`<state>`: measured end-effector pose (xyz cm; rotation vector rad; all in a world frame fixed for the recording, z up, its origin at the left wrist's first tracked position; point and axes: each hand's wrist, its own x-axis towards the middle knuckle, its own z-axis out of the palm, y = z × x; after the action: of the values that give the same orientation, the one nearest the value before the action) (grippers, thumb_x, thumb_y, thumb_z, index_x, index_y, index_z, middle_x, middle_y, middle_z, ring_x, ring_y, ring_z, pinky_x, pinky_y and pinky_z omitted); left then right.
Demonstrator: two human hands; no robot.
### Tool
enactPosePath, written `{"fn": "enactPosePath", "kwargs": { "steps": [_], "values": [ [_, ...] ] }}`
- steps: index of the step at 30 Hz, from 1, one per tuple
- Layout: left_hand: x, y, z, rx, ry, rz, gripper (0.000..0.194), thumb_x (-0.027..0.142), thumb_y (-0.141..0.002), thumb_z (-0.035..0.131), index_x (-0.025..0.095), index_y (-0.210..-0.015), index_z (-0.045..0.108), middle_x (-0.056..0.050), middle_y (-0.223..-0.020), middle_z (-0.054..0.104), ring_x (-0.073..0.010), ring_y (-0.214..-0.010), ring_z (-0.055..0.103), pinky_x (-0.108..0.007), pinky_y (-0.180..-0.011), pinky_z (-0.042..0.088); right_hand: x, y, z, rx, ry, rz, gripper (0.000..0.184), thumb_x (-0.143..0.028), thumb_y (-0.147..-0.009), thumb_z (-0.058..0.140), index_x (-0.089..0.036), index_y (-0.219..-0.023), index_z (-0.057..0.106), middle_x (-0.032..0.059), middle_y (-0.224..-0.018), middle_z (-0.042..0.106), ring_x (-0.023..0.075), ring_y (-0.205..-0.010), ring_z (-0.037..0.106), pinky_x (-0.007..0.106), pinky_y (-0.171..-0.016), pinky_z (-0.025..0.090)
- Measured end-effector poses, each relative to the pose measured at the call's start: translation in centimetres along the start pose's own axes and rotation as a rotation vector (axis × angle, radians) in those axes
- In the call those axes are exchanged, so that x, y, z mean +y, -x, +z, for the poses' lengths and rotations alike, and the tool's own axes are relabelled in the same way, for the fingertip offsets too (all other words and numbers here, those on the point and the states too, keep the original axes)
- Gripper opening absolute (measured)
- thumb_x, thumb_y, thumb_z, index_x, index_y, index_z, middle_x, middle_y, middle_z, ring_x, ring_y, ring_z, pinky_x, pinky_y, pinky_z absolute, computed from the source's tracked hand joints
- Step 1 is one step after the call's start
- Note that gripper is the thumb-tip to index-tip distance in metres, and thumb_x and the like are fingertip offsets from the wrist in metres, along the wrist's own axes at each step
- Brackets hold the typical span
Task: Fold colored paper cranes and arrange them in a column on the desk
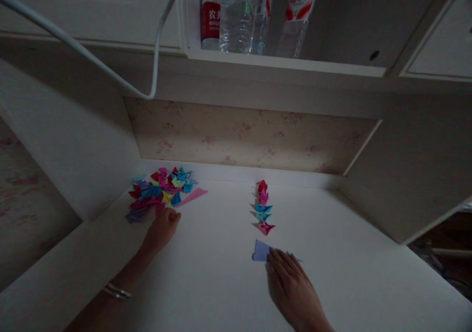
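Note:
My left hand (164, 228) is closed, its fingers curled in, at the near edge of a pile of folded paper pieces (151, 193) in red, pink, blue, purple and yellow. What it holds, if anything, is hidden. Beside the pile lies a flat pink folded paper strip (192, 196). My right hand (289, 283) rests flat, fingers stretched, over a purple folded paper (260, 251), covering much of it. Just beyond that paper, several small folded paper pieces (263, 208) in red, pink and blue stand in a line running away from me.
The white tabletop (217, 273) ends at a wallpapered back panel (239, 135). Side panels (391, 174) close it in. Overhead, a shelf (287, 67) holds several plastic bottles (239, 17). A white cable or tube (92, 61) hangs down at upper left.

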<state>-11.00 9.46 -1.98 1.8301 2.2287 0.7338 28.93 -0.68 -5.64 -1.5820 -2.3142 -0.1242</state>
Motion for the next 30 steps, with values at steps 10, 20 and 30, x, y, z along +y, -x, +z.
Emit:
{"fn": "enactPosePath", "kwargs": {
  "steps": [10,20,30],
  "values": [
    [4.5,-4.8,1.6,-0.092,-0.286,0.122,0.029,0.03,-0.09,0.044,0.016,-0.11,0.06,-0.013,-0.12,0.06,-0.0272,-0.104,0.062,-0.037,-0.083,0.048,1.0,0.8,-0.1,0.19,-0.371,0.191,0.042,-0.04,-0.095,0.038,-0.026,-0.129,0.058,0.0045,-0.129,0.062,0.0241,-0.12,0.055,0.041,-0.103,0.045],
    [6.6,-11.6,3.4,-0.188,-0.297,0.141,0.035,0.035,-0.091,0.055,0.016,-0.121,0.055,-0.009,-0.122,0.059,-0.0229,-0.105,0.06,-0.046,-0.09,0.05,2.9,0.6,-2.3,0.395,-0.921,0.813,0.052,-0.061,-0.086,0.044,-0.018,-0.1,0.07,0.0036,-0.074,0.067,0.0183,-0.062,0.058,0.027,-0.056,0.047],
    [5.3,-12.3,3.3,-0.265,-0.392,0.186,0.034,0.032,-0.091,0.057,0.017,-0.121,0.055,-0.009,-0.122,0.058,-0.0225,-0.103,0.06,-0.044,-0.087,0.052,3.6,0.0,-2.0,0.462,-1.12,0.942,0.058,-0.065,-0.075,0.056,-0.018,-0.107,0.068,-0.0007,-0.073,0.059,0.0117,-0.052,0.041,0.024,-0.046,0.033]
  ]
}}
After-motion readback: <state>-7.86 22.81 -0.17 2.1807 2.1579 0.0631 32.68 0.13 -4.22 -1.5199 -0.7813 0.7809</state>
